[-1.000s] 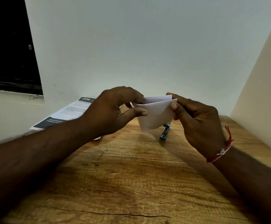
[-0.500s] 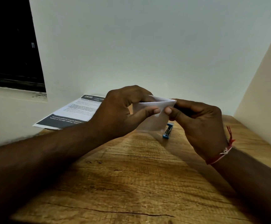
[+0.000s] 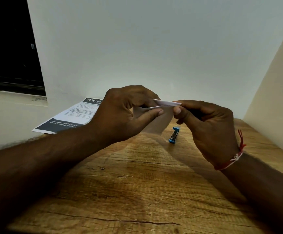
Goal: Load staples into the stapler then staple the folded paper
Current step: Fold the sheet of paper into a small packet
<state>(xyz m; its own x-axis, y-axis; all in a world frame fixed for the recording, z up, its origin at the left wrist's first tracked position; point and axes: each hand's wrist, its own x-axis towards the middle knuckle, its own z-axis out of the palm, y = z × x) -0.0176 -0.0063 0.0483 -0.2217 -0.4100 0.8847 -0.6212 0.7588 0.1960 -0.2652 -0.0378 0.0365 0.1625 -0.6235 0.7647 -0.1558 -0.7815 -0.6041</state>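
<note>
Both hands, left hand [image 3: 120, 114] and right hand [image 3: 208, 125], pinch the folded paper [image 3: 156, 120] above the stapler [image 3: 174, 135]

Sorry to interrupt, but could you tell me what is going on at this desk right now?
A person is holding a folded white paper in the air over a wooden desk, the left hand and the right hand each pinching one end of its top fold. A small blue stapler lies on the desk just beyond, untouched. A printed sheet lies at the far left by the wall. The paper has not been brought to the stapler yet.
</note>
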